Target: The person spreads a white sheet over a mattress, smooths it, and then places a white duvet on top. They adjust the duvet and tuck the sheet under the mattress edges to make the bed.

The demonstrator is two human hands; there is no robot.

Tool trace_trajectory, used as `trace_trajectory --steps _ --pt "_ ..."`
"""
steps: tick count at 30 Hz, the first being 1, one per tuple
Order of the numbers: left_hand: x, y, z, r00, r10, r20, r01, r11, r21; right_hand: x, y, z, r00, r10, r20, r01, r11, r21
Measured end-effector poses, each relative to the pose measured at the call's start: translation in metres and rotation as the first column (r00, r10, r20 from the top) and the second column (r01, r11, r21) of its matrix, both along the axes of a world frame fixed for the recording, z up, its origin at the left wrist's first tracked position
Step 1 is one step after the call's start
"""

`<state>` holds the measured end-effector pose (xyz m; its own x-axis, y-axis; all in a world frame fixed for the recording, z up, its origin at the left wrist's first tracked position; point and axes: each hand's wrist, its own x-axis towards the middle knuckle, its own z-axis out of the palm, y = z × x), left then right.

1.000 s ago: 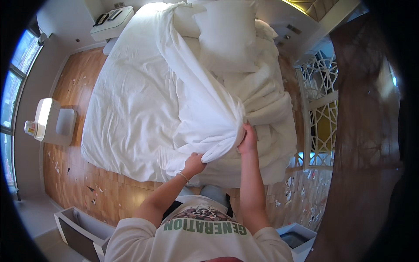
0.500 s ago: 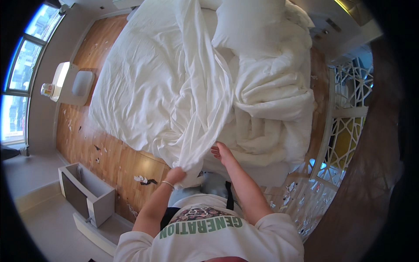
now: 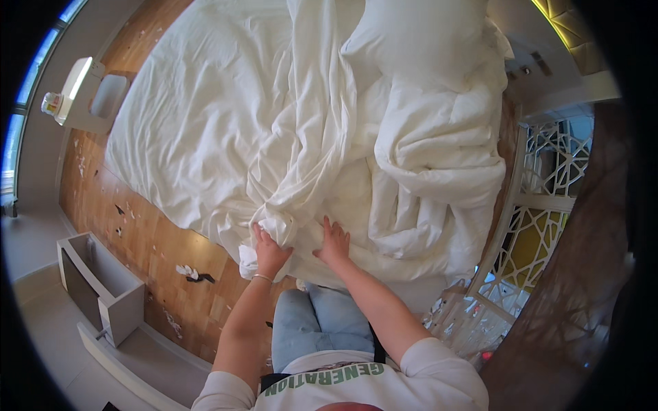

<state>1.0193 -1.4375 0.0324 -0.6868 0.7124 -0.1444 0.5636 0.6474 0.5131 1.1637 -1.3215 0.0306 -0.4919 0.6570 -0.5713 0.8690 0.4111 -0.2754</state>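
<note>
The left hand [image 3: 273, 252] is at the foot of the bed [image 3: 351, 200], with its fingers upon a bundle [image 3: 277, 225] of the white cover [image 3: 199, 116]; whether they pinch some cloth, I cannot tell. The right hand [image 3: 334, 244] is also at the foot of the bed, just beside the bundle, palm down, its fingers spread and holding nothing. From this bundle a twisted band of the cover goes up the middle of the bed, and the looser part lies wrinkled over the bed's left side. In my judgement, it is better to find a real edge in the bundle first, because a pull on the folds may tighten the twist. The duvet [image 3: 439, 161] lies folded on the bed's right side, below the pillow [image 3: 428, 41]; I would keep it apart. On the floor [image 3: 161, 240], left of the bed, scraps [image 3: 194, 275] could dirty hanging cloth.
</note>
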Motion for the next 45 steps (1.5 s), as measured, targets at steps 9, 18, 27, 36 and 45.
trace_trajectory --steps 9,18,27,36,45 --pt "-0.033 -0.009 0.018 0.966 0.191 0.172 -0.179 0.981 -0.081 0.030 0.015 -0.030 0.854 -0.468 -0.226 0.382 0.861 -0.337" --pt "-0.018 -0.010 0.099 0.984 0.169 -0.055 -0.148 0.949 0.279 0.237 0.116 0.154 -0.368 -0.846 -0.387 0.286 0.293 -0.912" --pt "0.134 0.033 0.123 0.923 -0.309 0.229 0.313 0.950 0.020 0.230 0.137 0.342 -0.576 -0.527 -0.625 0.280 0.592 -0.756" --pt "0.275 0.048 0.098 0.754 -0.499 0.427 0.392 0.863 0.317 0.152 0.189 0.200 0.423 -0.145 -0.894 0.807 0.509 0.299" --pt "0.300 0.017 0.034 0.472 -0.106 0.875 0.166 0.986 0.030 0.151 0.076 0.069 0.904 0.093 -0.418 -0.087 0.996 0.033"
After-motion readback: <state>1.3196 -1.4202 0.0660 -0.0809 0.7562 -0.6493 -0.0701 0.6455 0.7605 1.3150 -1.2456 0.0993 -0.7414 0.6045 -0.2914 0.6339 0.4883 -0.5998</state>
